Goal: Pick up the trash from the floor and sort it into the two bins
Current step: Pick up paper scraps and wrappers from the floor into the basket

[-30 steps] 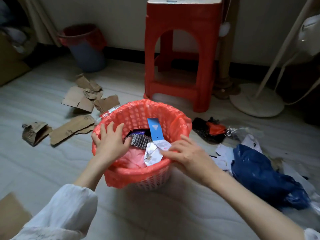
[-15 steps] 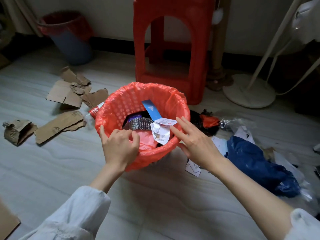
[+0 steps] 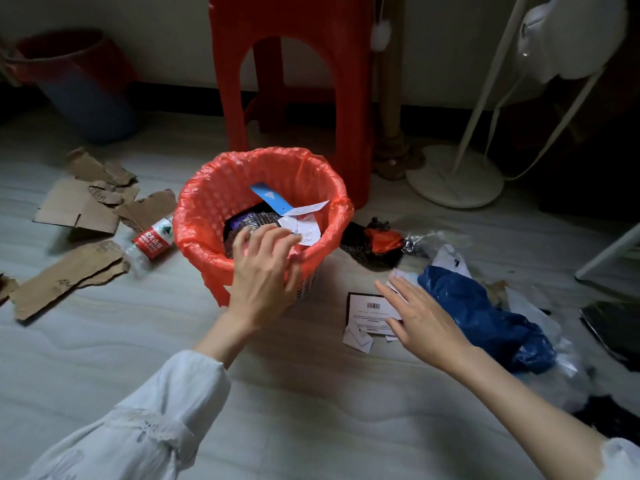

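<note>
Trash lies scattered around the red-lined bin (image 3: 313, 168) at the middle of the floor. I see my left hand (image 3: 263, 271) resting over the bin's near rim, fingers loosely spread, holding nothing. My right hand (image 3: 420, 318), fingers straight and spread, hovers over the barcoded paper scraps (image 3: 367, 311) right of the bin, beside a blue bag (image 3: 485, 313). Cardboard pieces (image 3: 79, 209) and a plastic bottle (image 3: 152, 239) lie left of the bin.
</note>
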The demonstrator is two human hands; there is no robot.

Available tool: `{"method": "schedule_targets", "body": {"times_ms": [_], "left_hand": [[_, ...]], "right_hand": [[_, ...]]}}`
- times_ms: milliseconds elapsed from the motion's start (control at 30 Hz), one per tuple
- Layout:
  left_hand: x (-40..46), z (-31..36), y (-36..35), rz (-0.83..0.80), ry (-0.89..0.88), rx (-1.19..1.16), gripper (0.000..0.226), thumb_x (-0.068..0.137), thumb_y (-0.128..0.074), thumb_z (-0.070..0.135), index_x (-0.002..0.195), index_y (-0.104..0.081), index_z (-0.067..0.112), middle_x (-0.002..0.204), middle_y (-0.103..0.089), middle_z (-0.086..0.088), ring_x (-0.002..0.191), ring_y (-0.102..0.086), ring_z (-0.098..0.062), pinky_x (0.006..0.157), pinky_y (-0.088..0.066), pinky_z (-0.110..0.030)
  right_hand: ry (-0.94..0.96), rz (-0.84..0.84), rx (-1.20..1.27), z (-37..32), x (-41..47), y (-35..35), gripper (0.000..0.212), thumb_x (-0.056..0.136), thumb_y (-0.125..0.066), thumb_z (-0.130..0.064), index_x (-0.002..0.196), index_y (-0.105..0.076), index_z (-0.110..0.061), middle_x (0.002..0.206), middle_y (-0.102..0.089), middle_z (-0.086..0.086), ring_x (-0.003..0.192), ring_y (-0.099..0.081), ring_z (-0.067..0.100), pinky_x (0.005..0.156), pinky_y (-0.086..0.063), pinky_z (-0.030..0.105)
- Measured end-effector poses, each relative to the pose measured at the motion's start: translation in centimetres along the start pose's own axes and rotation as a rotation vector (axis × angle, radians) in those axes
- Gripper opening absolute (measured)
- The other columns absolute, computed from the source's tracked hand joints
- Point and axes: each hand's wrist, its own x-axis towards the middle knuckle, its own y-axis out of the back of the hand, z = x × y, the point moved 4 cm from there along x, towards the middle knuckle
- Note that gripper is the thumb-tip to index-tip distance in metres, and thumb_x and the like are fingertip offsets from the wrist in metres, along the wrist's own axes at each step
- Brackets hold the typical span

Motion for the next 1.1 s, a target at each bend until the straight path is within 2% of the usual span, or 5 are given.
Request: {"method": "schedule_targets", "body": {"times_ms": [200,433,700,900,1100], "left_hand": [[-0.9,9.1,-3.1,-0.187,-0.479,-0.12,0.035,0.071,-0.05,0.013,0.105,-0.054,0.012,0.112,-0.059,-0.01,0.106,-0.053,-0.027,0.089,-0.041,-0.038],[-5.4,9.1,-14.5,-1.053,-0.278,0.033,0.062,0.092,-0.048,0.014,0.146,-0.017,0.016,0.157,0.0,-0.01,0.144,-0.004,-0.028,0.11,-0.028,-0.045],[-8.5,7.8,-20.4,-1.209,-0.19,0.001,0.076,0.091,-0.049,0.021,0.147,0.0,0.034,0.156,0.015,-0.004,0.145,0.006,-0.025,0.113,-0.01,-0.05],[-10.0,6.2,-18.4,-0.987,0.001,-0.014,0.068,0.084,-0.059,0.042,0.143,-0.027,0.032,0.154,-0.018,-0.002,0.138,-0.023,-0.024,0.107,-0.022,-0.04],[-11.5,4.9,-16.6,-0.856,-0.013,0.055,0.071,0.035,-0.089,0.033,0.098,-0.061,0.018,0.08,-0.066,-0.004,0.072,-0.065,-0.026,0.07,-0.047,-0.036]], "right_hand": [[-0.149,-0.253,-0.002,2.6,-2.6,-3.8,0.062,0.097,-0.042,-0.027,0.149,-0.01,-0.022,0.157,-0.012,0.003,0.144,-0.013,0.019,0.117,-0.013,0.032],[-0.263,-0.313,0.154,3.8,-2.2,-7.0,0.067,0.096,-0.046,-0.025,0.149,-0.006,-0.022,0.158,0.004,0.001,0.146,-0.004,0.019,0.114,-0.028,0.038],[-0.241,-0.345,0.053,5.7,0.2,-11.1,0.07,0.097,-0.04,-0.03,0.149,0.002,-0.011,0.157,0.014,0.005,0.145,0.013,0.02,0.118,-0.01,0.036],[-0.188,-0.403,-0.048,5.6,-0.5,-12.8,0.068,0.096,-0.039,-0.035,0.149,-0.004,-0.011,0.158,0.007,0.002,0.144,0.016,0.023,0.118,-0.004,0.046],[-0.117,-0.438,-0.035,4.0,-2.2,-12.9,0.07,0.095,-0.038,-0.039,0.15,-0.004,-0.013,0.158,0.007,0.001,0.144,0.015,0.022,0.117,0.001,0.048]]}}
